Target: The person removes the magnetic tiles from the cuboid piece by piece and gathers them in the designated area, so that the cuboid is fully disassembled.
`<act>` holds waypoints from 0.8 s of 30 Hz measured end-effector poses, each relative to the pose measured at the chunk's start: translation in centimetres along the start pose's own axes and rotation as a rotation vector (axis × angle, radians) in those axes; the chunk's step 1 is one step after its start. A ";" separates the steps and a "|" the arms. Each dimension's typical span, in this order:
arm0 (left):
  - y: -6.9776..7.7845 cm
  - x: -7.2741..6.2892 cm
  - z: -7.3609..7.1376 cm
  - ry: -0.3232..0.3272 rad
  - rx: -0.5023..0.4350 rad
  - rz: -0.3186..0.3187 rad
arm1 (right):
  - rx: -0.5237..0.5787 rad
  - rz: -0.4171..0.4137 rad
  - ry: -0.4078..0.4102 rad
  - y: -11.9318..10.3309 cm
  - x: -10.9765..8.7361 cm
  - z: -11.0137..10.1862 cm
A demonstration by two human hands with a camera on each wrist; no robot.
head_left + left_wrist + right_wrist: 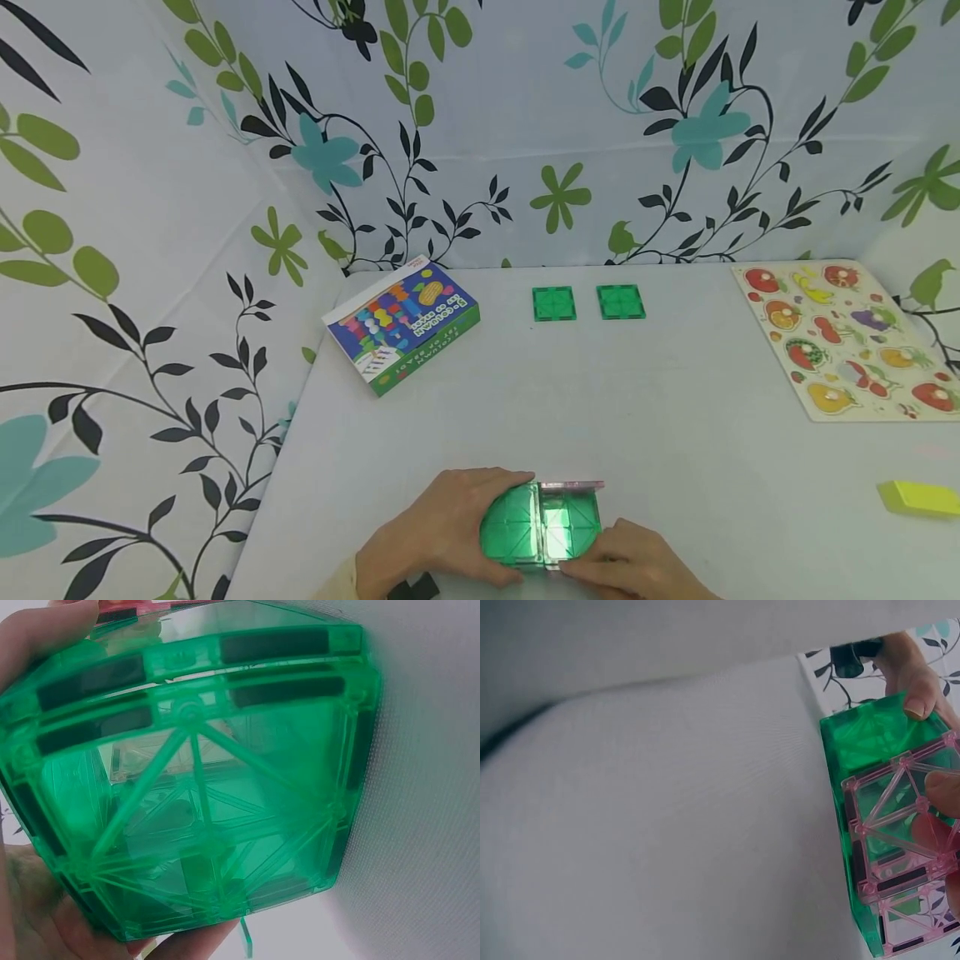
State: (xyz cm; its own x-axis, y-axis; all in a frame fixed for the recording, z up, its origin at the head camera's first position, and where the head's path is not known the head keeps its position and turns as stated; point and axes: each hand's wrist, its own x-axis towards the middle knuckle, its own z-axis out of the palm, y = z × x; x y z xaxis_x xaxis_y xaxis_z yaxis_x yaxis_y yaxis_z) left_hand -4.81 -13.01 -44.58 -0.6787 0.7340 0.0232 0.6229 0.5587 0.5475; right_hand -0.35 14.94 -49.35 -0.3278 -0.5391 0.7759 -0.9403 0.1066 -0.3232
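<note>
A hollow shape of translucent green magnetic tiles [512,525] stands low on the table in front of me. Around its left side my left hand [450,521] grips it, fingers at the far edge and thumb at the near one. At the near right corner is my right hand [637,562]. In the right wrist view its fingers pinch a pink-framed clear tile [900,883] against the green shape's open side. Another pink tile [919,941] stands parallel, at the far side. The left wrist view shows the green wall [202,825] close up, with dark magnets along its edges.
Two green square tiles [554,303] lie apart at the back of the white table [600,400]. A blue and green picture box [405,321] lies back left. On the right are a fruit picture board [847,342] and a yellow block [918,498]. Patterned cloth surrounds the table.
</note>
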 end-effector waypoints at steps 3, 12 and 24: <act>0.0 0.0 0.0 -0.001 -0.005 0.003 | -0.023 0.022 0.003 -0.3 -0.3 0.2; 0.0 0.1 0.0 -0.004 -0.003 0.004 | 0.013 0.063 0.022 -0.9 -0.6 0.1; 0.1 0.2 -0.1 -0.015 -0.019 -0.013 | 0.186 0.117 0.065 -1.4 -0.4 -0.8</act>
State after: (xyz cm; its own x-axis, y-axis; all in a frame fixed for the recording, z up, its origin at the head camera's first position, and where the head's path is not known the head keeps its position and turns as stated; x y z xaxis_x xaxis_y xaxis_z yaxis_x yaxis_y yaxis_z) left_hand -4.85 -12.85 -44.42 -0.6810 0.7322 0.0037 0.6064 0.5612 0.5633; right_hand 1.03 15.67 -48.72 -0.4445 -0.4763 0.7587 -0.8645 0.0062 -0.5026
